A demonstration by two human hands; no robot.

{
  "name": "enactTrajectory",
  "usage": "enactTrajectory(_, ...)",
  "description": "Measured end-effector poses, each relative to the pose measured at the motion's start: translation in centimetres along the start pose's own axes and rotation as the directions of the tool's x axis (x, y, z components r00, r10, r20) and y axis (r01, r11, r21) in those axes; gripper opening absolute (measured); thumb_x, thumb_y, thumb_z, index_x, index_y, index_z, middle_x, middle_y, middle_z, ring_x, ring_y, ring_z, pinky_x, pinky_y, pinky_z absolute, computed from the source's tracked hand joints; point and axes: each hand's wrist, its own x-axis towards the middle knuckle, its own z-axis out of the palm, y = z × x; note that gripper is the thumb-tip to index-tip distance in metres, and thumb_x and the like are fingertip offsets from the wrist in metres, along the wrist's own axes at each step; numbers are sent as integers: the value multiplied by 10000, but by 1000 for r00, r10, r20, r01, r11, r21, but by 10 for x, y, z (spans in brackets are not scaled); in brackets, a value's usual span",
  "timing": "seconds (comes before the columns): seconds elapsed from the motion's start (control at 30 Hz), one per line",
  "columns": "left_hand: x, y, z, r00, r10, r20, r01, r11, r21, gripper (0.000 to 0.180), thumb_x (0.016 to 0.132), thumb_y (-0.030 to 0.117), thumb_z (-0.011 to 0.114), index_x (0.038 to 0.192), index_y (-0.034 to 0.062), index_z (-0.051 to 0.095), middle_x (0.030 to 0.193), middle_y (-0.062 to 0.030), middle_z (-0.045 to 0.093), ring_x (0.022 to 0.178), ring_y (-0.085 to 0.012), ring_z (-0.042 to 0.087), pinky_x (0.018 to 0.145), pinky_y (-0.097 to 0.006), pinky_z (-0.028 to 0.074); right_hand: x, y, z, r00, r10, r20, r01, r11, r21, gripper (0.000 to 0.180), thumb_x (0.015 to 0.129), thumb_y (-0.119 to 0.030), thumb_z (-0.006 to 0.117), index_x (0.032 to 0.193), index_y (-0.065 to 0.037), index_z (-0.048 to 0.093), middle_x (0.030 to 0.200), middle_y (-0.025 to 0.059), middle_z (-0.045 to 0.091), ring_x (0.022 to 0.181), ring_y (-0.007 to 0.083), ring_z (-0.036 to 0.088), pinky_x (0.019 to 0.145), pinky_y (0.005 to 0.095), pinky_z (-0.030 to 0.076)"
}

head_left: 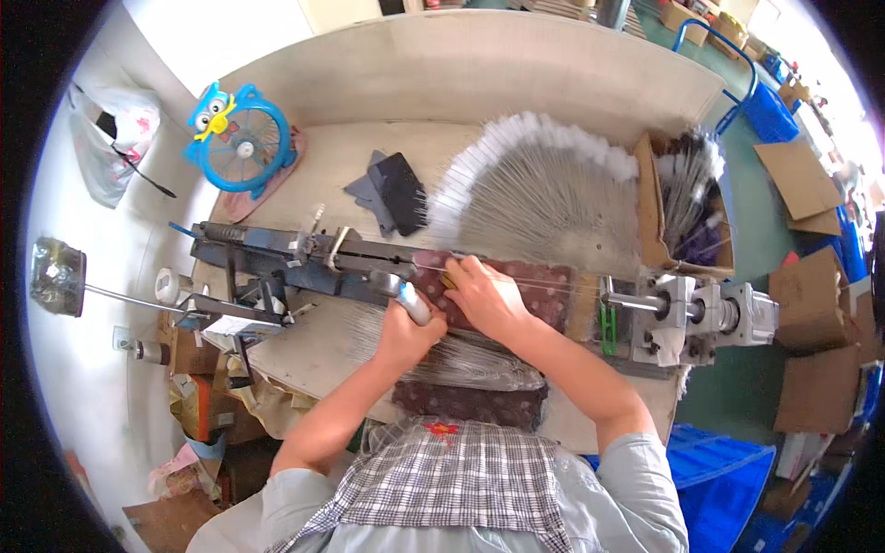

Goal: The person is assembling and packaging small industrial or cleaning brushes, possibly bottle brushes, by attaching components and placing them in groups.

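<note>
Workbench seen from above, parts listed from largest to smallest. The pale tabletop carries a long machine, which lies across it and serves as the reference for all positions. Beyond the machine, a broad sheaf of thin wires spreads like an open fan, white tufts along its outer edge. Beyond the machine's right end stands an open cardboard box holding further wires with dark tufts. On the near side of the machine lies a second wire bundle. A dark spotted cloth covers part of the machine's middle. Beyond its left end stands a blue owl-shaped fan; dark flat pads overlap beyond its left half. The right hand, above the cloth at the machine's middle, pinches a small yellow piece, partly hidden by the fingers. The left hand, at the machine's near edge, is wrapped around a whitish tool with a blue end. Smallest is the yellow piece, over the machine's middle
</note>
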Motion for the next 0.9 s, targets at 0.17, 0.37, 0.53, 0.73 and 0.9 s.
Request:
enactTrajectory(0.17,-9,-27,-51,984,-151,-92,117,948,-297,339,822,217,681,1037,-4,542,924,-125,628,848,-156,627,734,-300,498,-6,-9,-18,984,-11,179,7,1000,20,119,794,-95,594,899,-59,551,833,88,542,838,266,594,713,359,508)
enactTrajectory(0.37,-40,-68,-140,803,-530,-274,149,623,-768,298,844,352,656,970,91,589,827,-4,601,752,-137,593,678,-272,485,-9,-13,-41,991,-12,137,-14,982,188,178,768,-90,669,928,-27,621,839,116,575,784,308,599,676,376,501)
enactTrajectory(0.53,-42,-77,-162,779,-565,-271,112,551,-827,253,841,347,659,927,114,614,792,24,589,735,-113,577,670,-262,477,-5,-14,-41,990,16,141,-43,980,193,205,772,-63,668,965,-9,627,858,139,594,762,331,595,663,380,490)
enactTrajectory(0.73,-35,-84,-154,748,-595,-295,30,475,-880,151,830,253,661,858,109,627,745,36,573,706,-94,547,628,-249,450,-5,-26,-57,983,35,178,-67,982,176,200,795,-46,634,994,-25,623,877,149,582,774,352,598,654,397,499)
enactTrajectory(0.9,-35,-72,-111,827,-363,-430,-107,648,-754,74,827,150,622,809,79,613,666,3,552,612,-89,517,590,-247,423,2,-35,-96,1000,-1,26,-1,995,95,221,766,-10,647,985,-36,637,840,119,616,776,315,611,655,370,504)
